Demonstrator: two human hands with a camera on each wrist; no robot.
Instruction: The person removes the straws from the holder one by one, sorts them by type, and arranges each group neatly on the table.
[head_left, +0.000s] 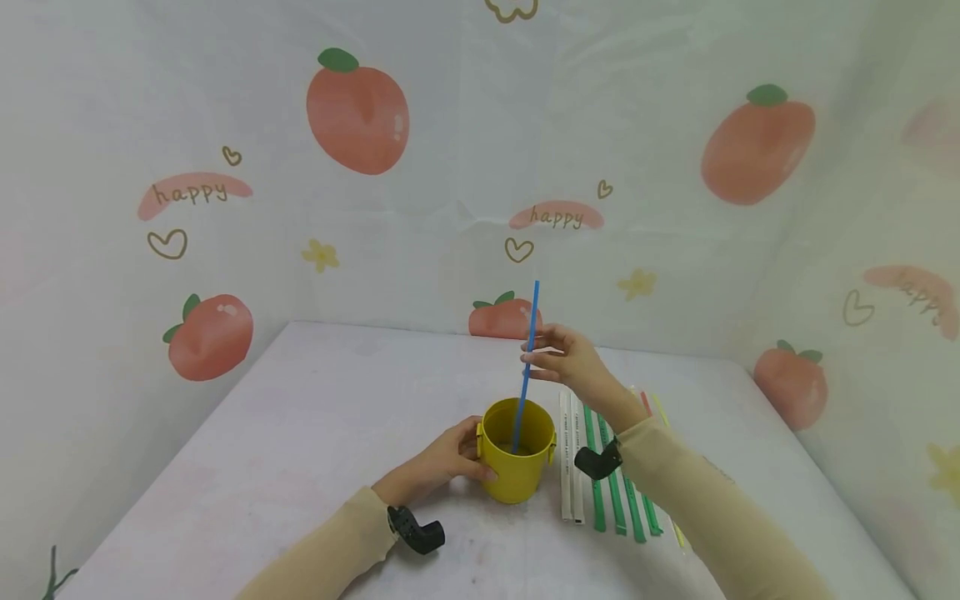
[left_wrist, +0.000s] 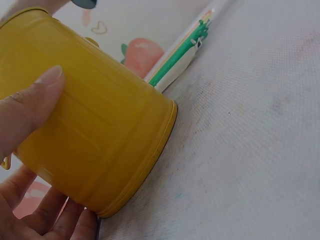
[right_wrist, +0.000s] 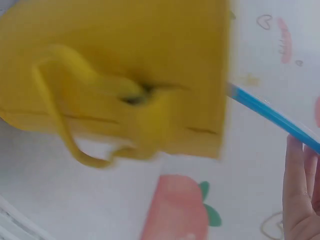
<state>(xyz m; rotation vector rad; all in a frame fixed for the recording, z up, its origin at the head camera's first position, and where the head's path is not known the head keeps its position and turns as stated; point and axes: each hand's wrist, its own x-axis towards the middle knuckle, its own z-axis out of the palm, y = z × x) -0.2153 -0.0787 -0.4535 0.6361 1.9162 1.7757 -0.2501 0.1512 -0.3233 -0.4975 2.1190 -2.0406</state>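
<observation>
A yellow metal bucket [head_left: 514,481] stands upright on the table, its mouth facing up. My left hand [head_left: 444,454] grips it from the left side. In the left wrist view, the thumb lies across the bucket's wall [left_wrist: 95,115] and the other fingers curl behind it near the base. Above the rim, my right hand [head_left: 576,364] pinches a long blue straw [head_left: 535,308] along its upper half. The straw slants slightly, with its lower end inside the bucket. In the right wrist view, the bucket's side handle [right_wrist: 56,117] is blurred and hangs beside the wall.
Right of the bucket lies a row of long, thin wrapped straws: white ones [head_left: 566,467], green ones [head_left: 617,500], and a yellow one [head_left: 678,533], partly under the right forearm. A fruit-print cloth [head_left: 420,250] hangs behind the white table [head_left: 360,392].
</observation>
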